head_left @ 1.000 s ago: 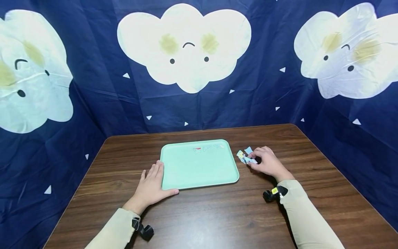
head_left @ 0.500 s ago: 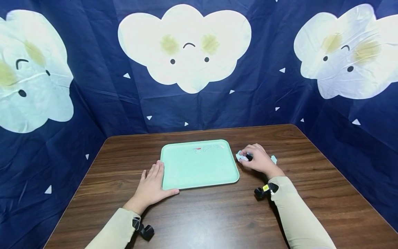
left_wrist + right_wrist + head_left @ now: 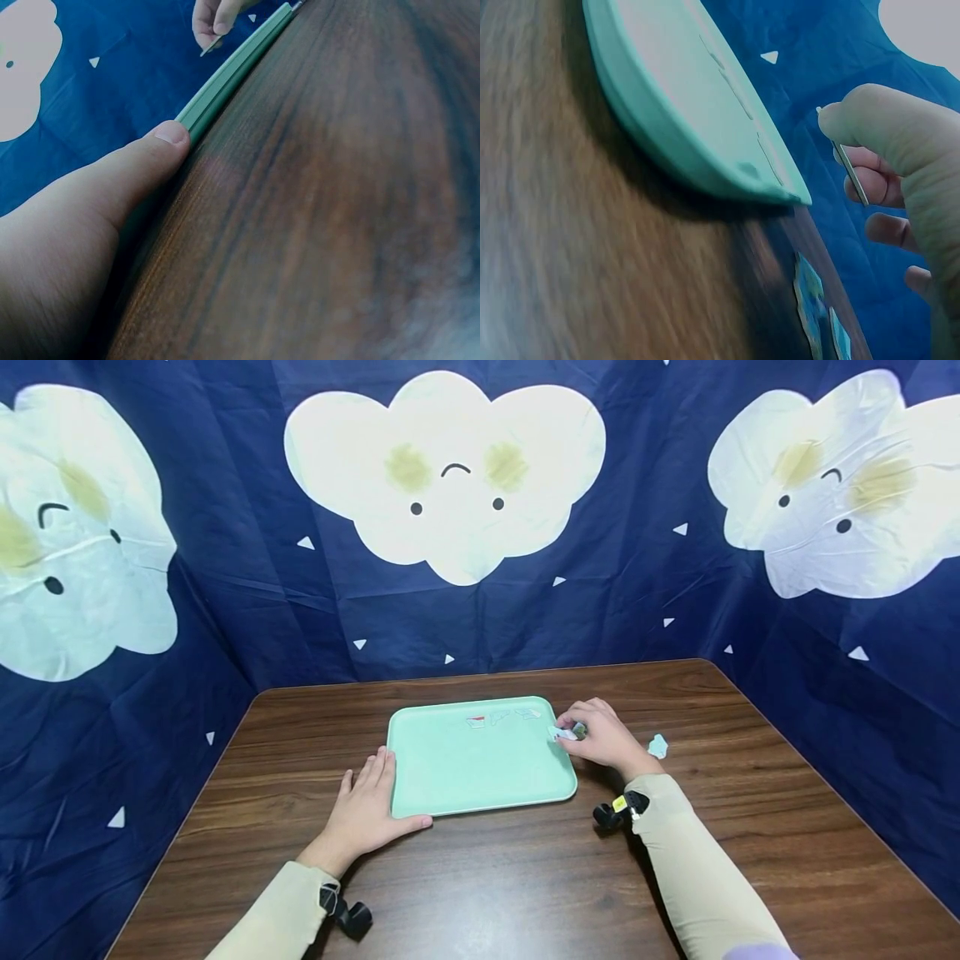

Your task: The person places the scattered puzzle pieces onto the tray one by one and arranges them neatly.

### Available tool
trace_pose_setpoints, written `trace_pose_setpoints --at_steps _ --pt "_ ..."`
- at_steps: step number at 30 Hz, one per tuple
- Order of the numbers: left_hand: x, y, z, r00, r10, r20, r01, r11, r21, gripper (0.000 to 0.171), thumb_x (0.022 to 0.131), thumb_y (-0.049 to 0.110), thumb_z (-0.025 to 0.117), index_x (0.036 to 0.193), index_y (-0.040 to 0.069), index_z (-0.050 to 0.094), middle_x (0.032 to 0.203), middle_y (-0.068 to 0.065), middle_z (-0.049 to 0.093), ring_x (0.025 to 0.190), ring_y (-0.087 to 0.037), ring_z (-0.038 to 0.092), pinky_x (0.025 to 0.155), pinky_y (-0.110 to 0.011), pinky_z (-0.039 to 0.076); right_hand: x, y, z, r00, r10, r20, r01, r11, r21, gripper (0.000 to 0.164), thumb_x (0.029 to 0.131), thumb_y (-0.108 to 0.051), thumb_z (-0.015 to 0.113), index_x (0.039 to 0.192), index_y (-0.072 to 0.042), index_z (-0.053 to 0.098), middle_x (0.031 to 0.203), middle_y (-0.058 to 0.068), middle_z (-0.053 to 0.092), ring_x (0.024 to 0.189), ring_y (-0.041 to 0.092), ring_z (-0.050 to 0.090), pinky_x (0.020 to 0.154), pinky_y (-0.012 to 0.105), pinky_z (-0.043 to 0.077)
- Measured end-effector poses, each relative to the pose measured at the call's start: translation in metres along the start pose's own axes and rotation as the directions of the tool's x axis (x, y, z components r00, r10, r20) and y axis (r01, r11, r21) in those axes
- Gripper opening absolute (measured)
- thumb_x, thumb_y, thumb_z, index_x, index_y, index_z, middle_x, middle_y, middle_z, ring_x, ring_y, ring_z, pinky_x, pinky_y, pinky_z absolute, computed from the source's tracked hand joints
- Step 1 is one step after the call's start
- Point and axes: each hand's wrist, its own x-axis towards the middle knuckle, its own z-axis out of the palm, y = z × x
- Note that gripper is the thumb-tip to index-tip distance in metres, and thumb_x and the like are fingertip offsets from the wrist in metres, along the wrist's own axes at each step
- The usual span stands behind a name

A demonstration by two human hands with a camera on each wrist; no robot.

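Right hand (image 3: 603, 737): thumb and fingers pinch a thin flat piece (image 3: 562, 733) at the far part of the tray's right rim. The right wrist view shows the piece nearly edge-on, held above the surface (its printed face cannot be read there).

Left hand (image 3: 360, 806): fingers spread, touching the left rim of the mint-green tray (image 3: 480, 768), thumb against the near edge.

Inside the tray, along the far side, lie three flat pieces (image 3: 476, 722), one with a red patch. On the wood-grain desk (image 3: 487, 885), right of the tray, lies a pale blue piece (image 3: 657, 746); the right wrist view shows two desk pieces (image 3: 810, 300) side by side.

Behind: navy cloth (image 3: 240, 485) with white clouds (image 3: 450, 539).
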Motion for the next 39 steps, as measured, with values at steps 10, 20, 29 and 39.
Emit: trace_pose_setpoints --at_steps 10,20,29,39 --pt "0.000 0.002 -0.001 1.000 -0.006 0.001 0.006 1.000 0.001 0.138 0.070 0.095 0.051 0.157 -0.007 0.021 0.165 -0.024 0.017 0.151 -0.041 0.022 0.115 -0.069 0.016 0.013 -0.011 0.013 1.000 -0.020 0.019 0.019 1.000 0.020 0.023 0.084 -0.027 0.081 0.103 -0.015 0.077 0.095 -0.004 0.067 0.095 0.021 0.054 0.093 0.045 0.040" --pt "-0.001 0.001 -0.001 1.000 -0.008 0.004 0.008 1.000 0.007 0.137 0.070 0.095 0.050 0.158 -0.007 0.021 0.165 -0.024 0.017 0.151 -0.041 0.022 0.115 -0.069 0.016 0.027 -0.019 0.026 0.999 -0.036 0.036 0.035 0.999 0.025 0.023 0.086 -0.029 0.079 0.105 -0.016 0.076 0.096 -0.006 0.067 0.101 0.023 0.054 0.099 0.048 0.038" --pt "0.002 0.004 0.000 1.000 0.004 0.014 -0.004 1.000 0.002 0.137 0.071 0.095 0.050 0.158 -0.006 0.019 0.166 -0.023 0.016 0.152 -0.040 0.020 0.115 -0.069 0.016 0.034 -0.028 0.031 0.999 -0.011 0.052 0.010 0.999 0.034 0.023 0.087 -0.030 0.079 0.106 -0.018 0.076 0.096 -0.006 0.065 0.101 0.023 0.053 0.101 0.049 0.038" --pt "0.001 0.002 -0.001 1.000 -0.014 0.025 0.013 1.000 0.005 0.138 0.070 0.095 0.049 0.158 -0.006 0.018 0.166 -0.023 0.015 0.152 -0.040 0.019 0.116 -0.069 0.015 0.051 -0.041 0.041 0.998 -0.035 0.056 0.032 0.998 0.052 0.024 0.088 -0.031 0.078 0.107 -0.015 0.076 0.097 -0.004 0.065 0.099 0.022 0.052 0.099 0.045 0.038"
